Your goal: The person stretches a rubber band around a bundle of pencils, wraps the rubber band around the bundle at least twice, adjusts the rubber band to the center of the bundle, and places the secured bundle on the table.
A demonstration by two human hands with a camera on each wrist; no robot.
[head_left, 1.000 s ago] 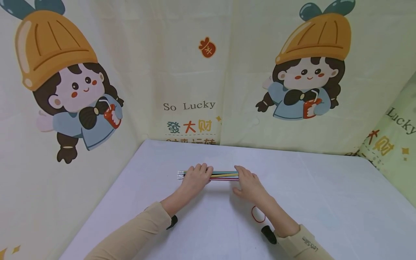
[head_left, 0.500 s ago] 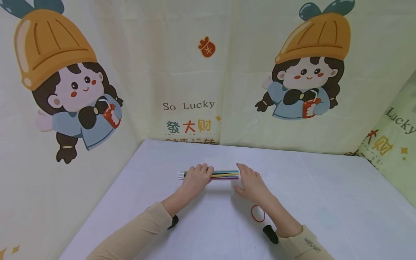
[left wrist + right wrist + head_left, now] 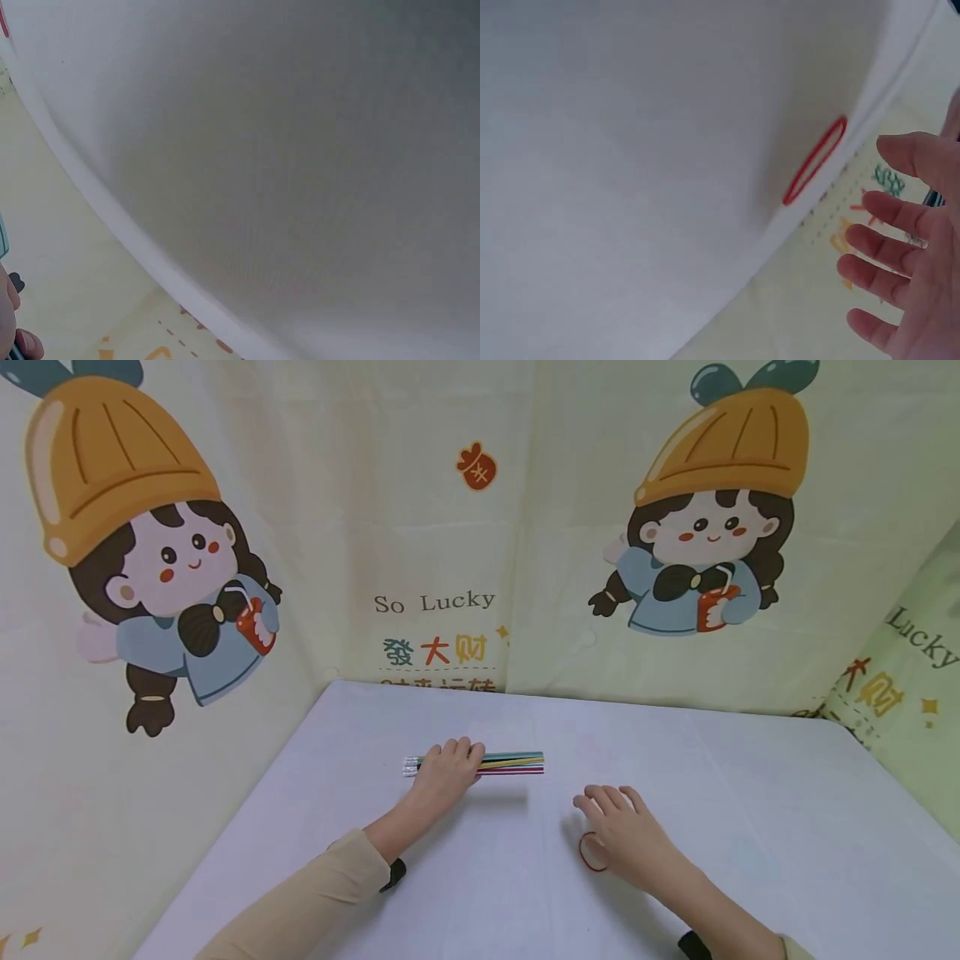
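A bundle of coloured pencils (image 3: 510,763) lies crosswise on the white table (image 3: 750,827). My left hand (image 3: 447,765) lies over the bundle's left part, its fingers curled round the pencils. My right hand (image 3: 621,825) is off the bundle, nearer to me, with spread relaxed fingers touching or hovering just over a red rubber band (image 3: 592,853). In the right wrist view the rubber band (image 3: 815,160) lies flat on the table beside the open right hand (image 3: 911,247). The left wrist view shows mainly the table (image 3: 300,150) and a bit of fingers (image 3: 9,330).
Cloth walls printed with cartoon figures (image 3: 697,527) close in the table at the back, left and right. The table's far edge (image 3: 600,702) meets the back wall. A black strap (image 3: 393,874) sits on the left wrist.
My right hand has let go of the pencils' right end and drawn back toward me and to the right, over the rubber band. The left hand stays on the bundle.
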